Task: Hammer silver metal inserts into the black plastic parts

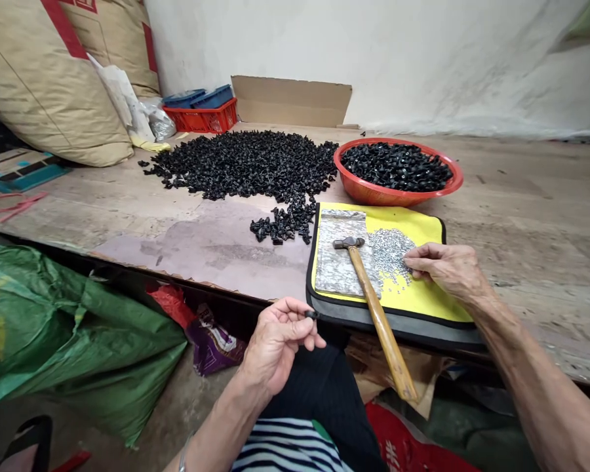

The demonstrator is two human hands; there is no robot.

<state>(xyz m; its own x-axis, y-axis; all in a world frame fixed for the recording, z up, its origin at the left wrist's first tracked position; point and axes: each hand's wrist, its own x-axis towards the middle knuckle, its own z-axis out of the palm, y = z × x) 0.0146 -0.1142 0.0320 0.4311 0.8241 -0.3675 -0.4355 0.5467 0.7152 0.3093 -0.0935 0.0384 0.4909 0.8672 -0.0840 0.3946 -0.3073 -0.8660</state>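
My left hand [285, 334] is closed in a pinch around a small black plastic part [312, 314], just in front of the table edge. At the right side of a pile of tiny silver metal pieces [391, 252], my right hand [445, 265] has thumb and forefinger pressed together; whatever lies between them is hidden. The pile rests on a yellow mat [430, 226] with a black border. Beside it lies a flat grey slab [334, 269]. A hammer [381, 321] has its head on the slab, and its wooden handle sticks out past the table edge.
A large heap of black parts [246, 160] spreads across the table [521, 190]. Right of it stands a red bowl [358, 190] full of similar parts. A red crate [201, 120], cardboard [290, 101] and big paper sacks [44, 85] line the back. A green sack [78, 341] stands below left.
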